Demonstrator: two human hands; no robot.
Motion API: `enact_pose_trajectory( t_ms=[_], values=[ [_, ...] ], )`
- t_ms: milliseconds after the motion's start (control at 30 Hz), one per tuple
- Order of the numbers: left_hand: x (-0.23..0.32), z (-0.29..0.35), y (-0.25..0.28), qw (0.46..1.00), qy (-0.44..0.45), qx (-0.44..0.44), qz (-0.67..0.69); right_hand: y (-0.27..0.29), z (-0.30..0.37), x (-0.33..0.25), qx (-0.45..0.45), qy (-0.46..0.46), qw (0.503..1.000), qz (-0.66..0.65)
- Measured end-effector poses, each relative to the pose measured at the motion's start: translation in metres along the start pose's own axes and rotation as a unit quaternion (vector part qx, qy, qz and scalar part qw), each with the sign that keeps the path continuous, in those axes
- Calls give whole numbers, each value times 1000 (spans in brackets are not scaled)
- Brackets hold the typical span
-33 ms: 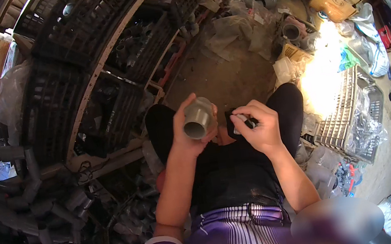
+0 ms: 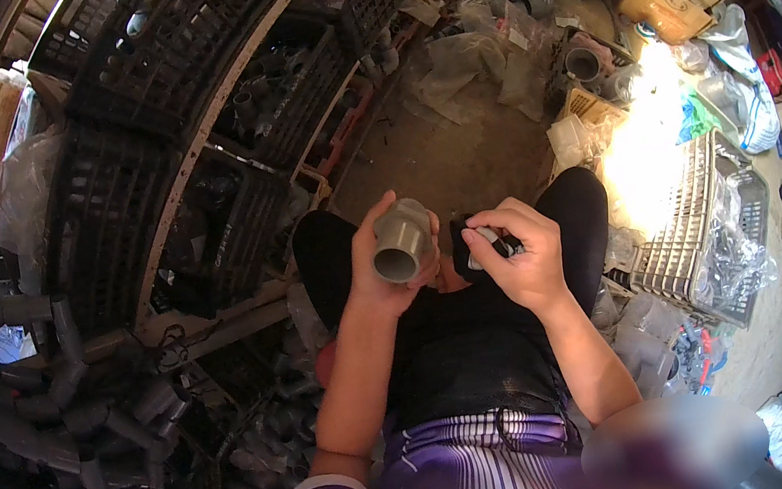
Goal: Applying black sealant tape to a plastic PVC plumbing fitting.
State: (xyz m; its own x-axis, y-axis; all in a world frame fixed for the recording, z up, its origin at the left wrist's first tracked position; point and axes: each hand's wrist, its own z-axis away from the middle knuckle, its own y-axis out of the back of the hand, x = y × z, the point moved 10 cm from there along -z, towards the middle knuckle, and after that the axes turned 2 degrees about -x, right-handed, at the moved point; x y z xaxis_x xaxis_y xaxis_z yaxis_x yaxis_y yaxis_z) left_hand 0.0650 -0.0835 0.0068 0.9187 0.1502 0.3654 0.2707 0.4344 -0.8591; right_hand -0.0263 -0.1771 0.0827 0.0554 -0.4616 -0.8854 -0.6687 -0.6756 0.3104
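Observation:
A grey plastic pipe fitting [image 2: 402,241] rests in my left hand [image 2: 379,277]. The fingers wrap round its sides, and its round open end faces up toward me. My right hand [image 2: 523,256] is closed, thumb and fingers pinched on a small dark and light-grey thing [image 2: 510,246]. Most of that thing is hidden by the fingers, so its kind does not show. The two hands are apart, both held above my lap between my knees.
Black plastic crates [image 2: 171,55] with fittings stand on a rack at the left. Dark grey pipe bends [image 2: 34,429] are heaped at the lower left. At the right are a pale crate [image 2: 675,217] with clear plastic bags and a cardboard box [image 2: 664,6].

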Motion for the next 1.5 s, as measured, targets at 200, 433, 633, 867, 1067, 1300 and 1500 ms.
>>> enact_pose_trajectory(
  t_ms=[200, 433, 633, 867, 1067, 1300, 1500],
  values=[
    [-13, 15, 16, 977, -8, 212, 0, -11, -19, -63, -6, 159, 985, 65],
    [-9, 16, 47, 976, -32, 217, -9, -30, 15, -51, -116, 232, 936, 237],
    [19, 16, 10, 982, -48, 175, -52, -22, 23, -13, -87, 160, 971, 156],
    [-2, 18, 28, 972, -55, 227, -33, -14, -17, -33, -41, 12, 997, -61],
    [5, 24, 38, 959, -99, 238, -113, -40, -19, -5, -115, -131, 977, -120],
    [8, 33, 48, 946, -111, 289, -92, -40, -21, -17, -198, -9, 980, -6],
    [28, 21, 15, 967, -104, 218, -81, -30, 7, 18, -141, -40, 989, 29]
  ],
)
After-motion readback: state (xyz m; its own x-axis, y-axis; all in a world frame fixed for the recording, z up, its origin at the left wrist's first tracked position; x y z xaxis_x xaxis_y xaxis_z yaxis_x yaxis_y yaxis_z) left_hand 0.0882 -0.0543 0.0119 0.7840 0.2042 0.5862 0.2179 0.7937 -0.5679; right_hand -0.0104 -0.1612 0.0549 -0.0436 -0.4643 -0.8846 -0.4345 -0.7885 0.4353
